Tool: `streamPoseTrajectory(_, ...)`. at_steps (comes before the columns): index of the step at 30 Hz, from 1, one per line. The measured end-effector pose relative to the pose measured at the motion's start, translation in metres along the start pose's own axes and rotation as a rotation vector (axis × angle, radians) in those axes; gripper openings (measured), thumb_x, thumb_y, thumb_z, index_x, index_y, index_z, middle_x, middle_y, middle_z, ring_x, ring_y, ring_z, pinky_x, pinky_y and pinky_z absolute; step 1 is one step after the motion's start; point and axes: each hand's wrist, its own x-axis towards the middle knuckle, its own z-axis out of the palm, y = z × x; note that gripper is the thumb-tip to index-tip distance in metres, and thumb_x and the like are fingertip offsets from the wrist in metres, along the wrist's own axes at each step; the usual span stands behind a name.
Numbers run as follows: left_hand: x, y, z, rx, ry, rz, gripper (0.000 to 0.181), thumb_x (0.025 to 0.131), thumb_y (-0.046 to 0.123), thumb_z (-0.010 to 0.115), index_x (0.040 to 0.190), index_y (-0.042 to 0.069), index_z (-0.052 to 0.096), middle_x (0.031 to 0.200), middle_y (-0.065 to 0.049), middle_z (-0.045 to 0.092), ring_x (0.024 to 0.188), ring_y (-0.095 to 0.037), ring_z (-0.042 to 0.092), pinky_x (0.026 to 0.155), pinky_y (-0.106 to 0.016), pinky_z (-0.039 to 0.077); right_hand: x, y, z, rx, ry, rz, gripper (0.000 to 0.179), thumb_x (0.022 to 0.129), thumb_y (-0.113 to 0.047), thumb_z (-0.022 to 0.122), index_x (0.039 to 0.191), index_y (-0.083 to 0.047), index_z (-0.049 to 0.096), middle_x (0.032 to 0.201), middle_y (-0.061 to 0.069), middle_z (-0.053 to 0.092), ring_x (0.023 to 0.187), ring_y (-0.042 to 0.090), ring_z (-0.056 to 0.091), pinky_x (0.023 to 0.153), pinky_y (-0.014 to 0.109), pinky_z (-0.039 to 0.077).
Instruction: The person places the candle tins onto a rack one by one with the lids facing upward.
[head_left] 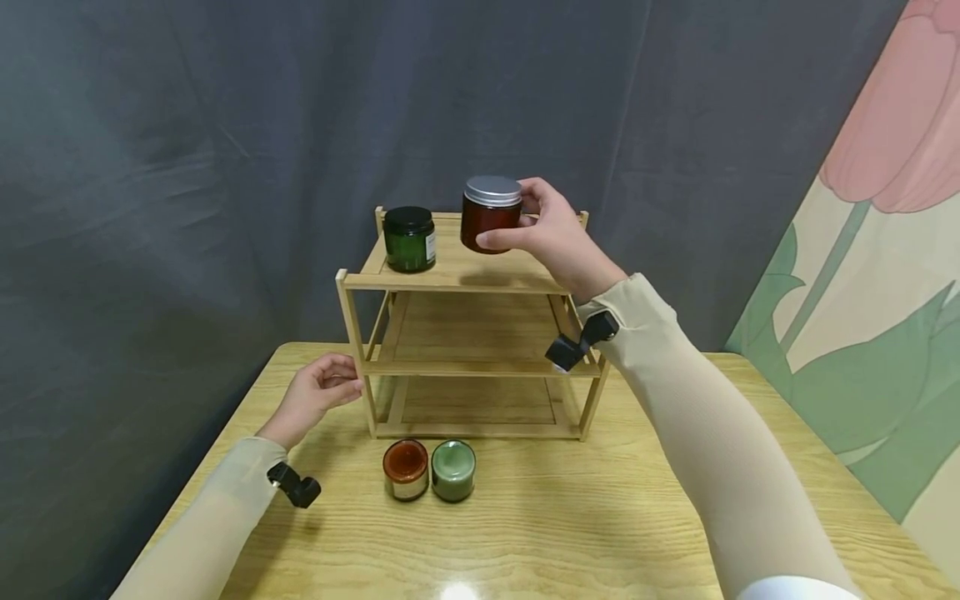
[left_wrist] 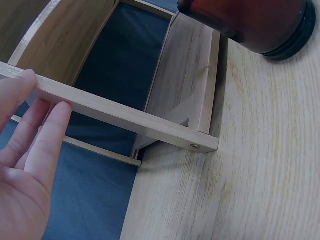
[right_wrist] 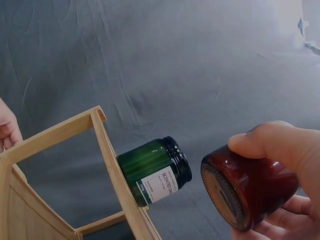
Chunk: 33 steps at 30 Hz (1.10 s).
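Note:
My right hand point(head_left: 561, 242) grips an amber-red jar point(head_left: 489, 223) with a silver lid, held upright above the top tier of a wooden shelf rack point(head_left: 480, 368). In the right wrist view the jar's ridged base point(right_wrist: 224, 197) shows, clear of the rack. A green scented candle jar point(head_left: 409, 242) with a black lid and white label stands at the left of that tier. Lower down, my left hand point(head_left: 318, 393) pinches the rack's left front post point(left_wrist: 115, 111) between thumb and fingers.
On the table point(head_left: 585, 517), in front of the rack, a red jar point(head_left: 406, 468) and a green jar point(head_left: 453, 471) stand side by side. Behind the rack hangs a dark curtain point(head_left: 300, 167). A tulip-painted panel point(head_left: 862, 275) is on the right.

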Motion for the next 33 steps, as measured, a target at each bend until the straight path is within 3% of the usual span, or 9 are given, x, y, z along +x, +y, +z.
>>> streamPoseTrajectory(7,-0.001,0.0,-0.001,0.012,0.0,-0.001,0.041,0.091,0.012,0.068,0.123,-0.004,0.05,0.105,-0.002,0.063,0.093,-0.007,0.066,0.085,-0.024,0.058,0.004,0.004,0.006,-0.064,-0.001,0.037,0.064,0.076,-0.007,0.079,0.127,-0.01,0.04,0.128,0.007,0.052,0.114,0.022,0.061,0.099,0.036,0.049)
streamPoseTrajectory(18,-0.001,0.002,-0.001,0.013,-0.004,-0.007,0.041,0.091,0.013,0.068,0.124,-0.004,0.05,0.106,-0.004,0.063,0.094,-0.008,0.066,0.085,-0.025,0.058,0.01,0.012,0.021,-0.048,0.021,0.039,0.063,0.074,-0.001,0.078,0.125,-0.004,0.04,0.124,0.009,0.05,0.117,0.027,0.06,0.1,0.033,0.047)
streamPoseTrajectory(33,0.0,0.003,0.0,0.024,-0.004,-0.002,0.041,0.091,0.012,0.068,0.124,-0.005,0.05,0.107,-0.007,0.062,0.094,-0.01,0.066,0.085,-0.025,0.058,0.024,0.016,0.029,-0.181,0.092,0.147,0.073,0.071,-0.011,0.085,0.13,-0.006,0.042,0.131,0.009,0.05,0.119,0.022,0.054,0.107,0.033,0.04)
